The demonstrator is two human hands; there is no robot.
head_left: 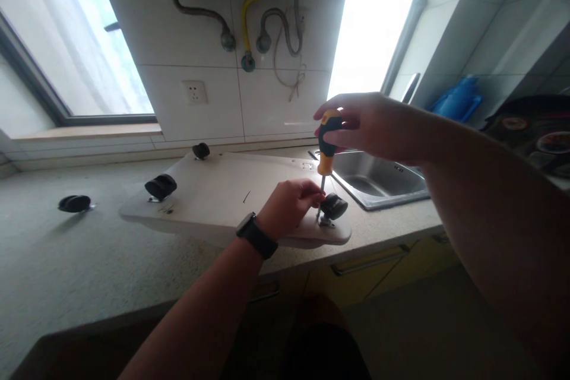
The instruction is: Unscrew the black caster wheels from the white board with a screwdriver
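Observation:
My right hand (351,124) grips the yellow and dark green handle of a screwdriver (326,160), which stands nearly upright. Its tip meets the metal plate of a black caster wheel (335,206) at the near right corner of a white panel (214,190). With fingers pinched around the lower shaft, my left hand (294,205) steadies the screwdriver just beside that caster. Two more casters, one at the near left (161,186) and one at the far left (201,151), sit on the panel. A loose caster (75,203) lies on the counter to the left.
The speckled counter (111,261) carries the panel, with a steel sink (378,178) at its right. Yellow drawers (369,267) are below the front edge. Hoses (256,0) and a socket (195,91) are on the tiled wall. A blue plastic item (458,100) stands at the back right.

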